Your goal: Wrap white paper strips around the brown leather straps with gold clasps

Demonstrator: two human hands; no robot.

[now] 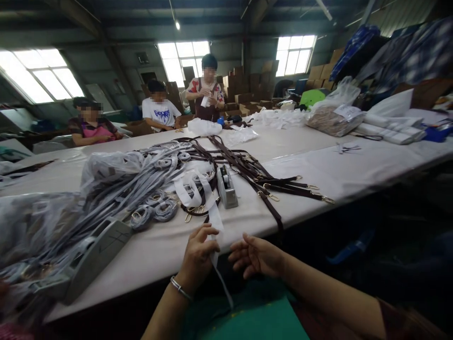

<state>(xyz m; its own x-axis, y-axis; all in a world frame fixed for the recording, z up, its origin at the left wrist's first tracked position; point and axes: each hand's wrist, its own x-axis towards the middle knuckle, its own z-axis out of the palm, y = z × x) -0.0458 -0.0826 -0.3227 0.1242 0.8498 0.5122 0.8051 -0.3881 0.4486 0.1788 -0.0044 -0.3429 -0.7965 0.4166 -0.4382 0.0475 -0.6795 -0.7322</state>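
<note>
My left hand [200, 252], with a bangle at the wrist, is at the table's front edge, its thumb and fingers closed on a white strip [215, 218]. The strip runs from a loose coil on the table through the hand, and a thin end hangs down over the green cloth on my lap. To its right, my right hand [260, 256] is held palm inward with loosely curled fingers, apart from the strip and holding nothing. Beyond both hands stands a small grey tape dispenser [230, 196]. Dark brown straps [249, 167] with gold-coloured clasps lie behind it.
A larger grey tape dispenser [101, 250] stands at the left front. Behind it are a pile of straps in pale wrapping [136, 177] and clear plastic bags. Scissors [347, 148] and a filled bag [334, 118] lie to the right. Several co-workers sit or stand across the table.
</note>
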